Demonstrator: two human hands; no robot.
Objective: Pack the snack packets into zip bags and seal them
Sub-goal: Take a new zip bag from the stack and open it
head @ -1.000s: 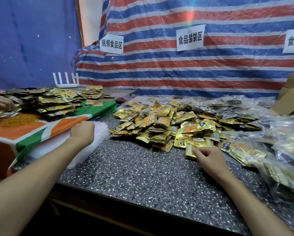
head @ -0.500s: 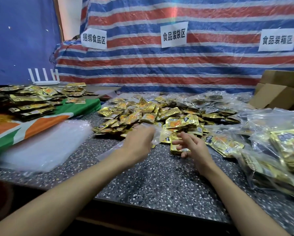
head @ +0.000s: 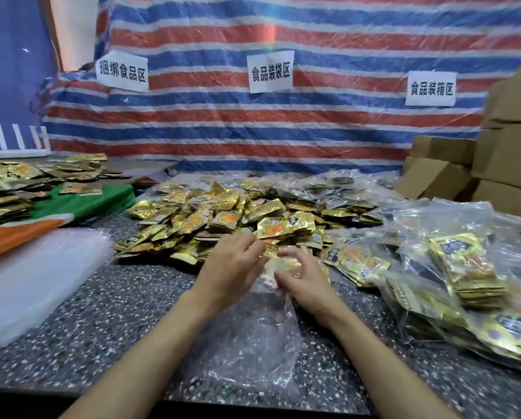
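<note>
A clear zip bag [head: 253, 343] is now held at the centre of the frame, its body draped over the speckled table [head: 102, 313] toward the lower edge. A second ago the left hand [head: 232, 267] was laid on the stack of empty bags [head: 26, 282] at the left, and the right hand [head: 304, 279] was set on the near edge of the loose snack packets [head: 223, 219]. Since then one bag has been drawn from the stack and both hands have been brought together just in front of the pile. The bag's upper edge is pinched by the curled fingers of the left hand, and the same edge appears to be pinched from the other side by the right. Gold foil is seen between the hands, but it cannot be told whether a packet has been put inside. The mouth is judged to be in the course of being parted, so filling has barely begun. Filled bags [head: 464, 282] are heaped at the right, below the cardboard boxes [head: 434, 176].
</note>
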